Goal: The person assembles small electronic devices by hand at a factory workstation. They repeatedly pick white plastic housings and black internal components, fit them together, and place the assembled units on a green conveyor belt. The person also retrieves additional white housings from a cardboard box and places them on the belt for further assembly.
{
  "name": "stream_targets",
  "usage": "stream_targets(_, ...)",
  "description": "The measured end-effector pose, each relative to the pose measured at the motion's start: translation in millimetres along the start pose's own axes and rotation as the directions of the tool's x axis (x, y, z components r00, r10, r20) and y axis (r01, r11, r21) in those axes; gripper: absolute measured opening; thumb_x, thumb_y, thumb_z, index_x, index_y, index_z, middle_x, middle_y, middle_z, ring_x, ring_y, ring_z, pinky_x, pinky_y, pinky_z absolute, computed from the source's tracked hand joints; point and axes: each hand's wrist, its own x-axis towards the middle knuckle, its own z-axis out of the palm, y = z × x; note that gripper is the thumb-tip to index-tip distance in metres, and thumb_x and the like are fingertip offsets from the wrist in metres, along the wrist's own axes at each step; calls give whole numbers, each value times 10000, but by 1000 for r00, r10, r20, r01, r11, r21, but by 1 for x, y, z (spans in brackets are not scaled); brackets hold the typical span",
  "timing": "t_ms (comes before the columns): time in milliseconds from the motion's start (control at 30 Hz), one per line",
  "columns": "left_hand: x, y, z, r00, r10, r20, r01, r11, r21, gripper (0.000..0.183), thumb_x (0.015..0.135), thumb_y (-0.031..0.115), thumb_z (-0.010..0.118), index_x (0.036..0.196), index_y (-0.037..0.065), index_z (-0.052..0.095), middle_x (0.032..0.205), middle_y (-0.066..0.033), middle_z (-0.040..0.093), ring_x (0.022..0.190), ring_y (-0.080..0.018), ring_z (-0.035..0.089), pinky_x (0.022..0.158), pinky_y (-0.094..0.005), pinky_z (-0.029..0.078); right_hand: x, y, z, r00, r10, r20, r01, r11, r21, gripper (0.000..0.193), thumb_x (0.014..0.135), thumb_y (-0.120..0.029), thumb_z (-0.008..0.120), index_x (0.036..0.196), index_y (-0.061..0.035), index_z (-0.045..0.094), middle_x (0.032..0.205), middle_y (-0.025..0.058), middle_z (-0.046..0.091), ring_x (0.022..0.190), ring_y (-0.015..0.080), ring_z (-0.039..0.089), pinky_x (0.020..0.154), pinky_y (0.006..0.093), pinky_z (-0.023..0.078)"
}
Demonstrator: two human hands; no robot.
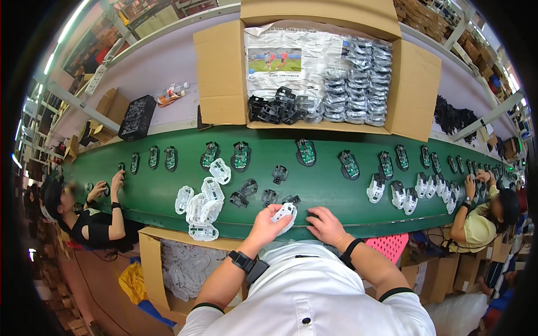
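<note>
My left hand (268, 225) grips a white plastic computer-mouse shell (286, 216) at the belt's near edge. Fingers apart and slightly curled, my right hand (327, 226) rests just right of the shell, with nothing visible in it. A black plastic part (291, 199) lies right behind the held shell, and I cannot tell whether they touch. Several more black parts (269, 196) lie loose beyond it. Left of my left hand is a loose pile of similar white shells (203, 208). Mouse bases with green circuit boards (241, 155) stand in a row farther back on the belt.
A green conveyor belt (151, 193) crosses in front of me. Behind it stands an open carton (224, 84) with wrapped parts and black pieces. White-topped mouse assemblies (398, 194) sit to the right. A carton of white shells (156, 269) is below left. Co-workers sit at both sides.
</note>
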Motion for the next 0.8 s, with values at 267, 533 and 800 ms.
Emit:
stream_targets(267, 0, 7, 4, 999, 10, 41, -9, 1000, -29, 369, 890, 99, 747, 1194, -36, 588, 1057, -74, 697, 906, -111, 653, 808, -267, 535, 17, 30, 5, 911, 353, -214, -387, 910, -147, 407, 781, -209, 793, 1132, -74, 637, 1329, 188, 545, 1218, 384, 534, 997, 444, 480)
stream_targets(533, -4, 25, -3, 992, 123, 8, -123, 992, -6, 415, 879, 92, 746, 1230, -38, 567, 1082, -85, 700, 937, -111, 656, 830, -269, 539, 33, 4, -15, 628, 773, 92, -695, 504, 513, 521, 819, -228, 800, 1270, -46, 614, 1319, 175, 587, 1138, 298, 616, 941, 382, 521)
stream_targets(800, -9, 71, 10, 958, 287, 15, -283, 936, 208, 391, 873, 107, 749, 1197, -48, 595, 1047, -89, 715, 921, -100, 656, 803, -265, 540, 66, -61, -68, 957, 222, -186, -122, 891, 436, 545, 774, -159, 829, 1258, 1, 635, 1288, 201, 612, 1134, 336, 635, 959, 396, 519)
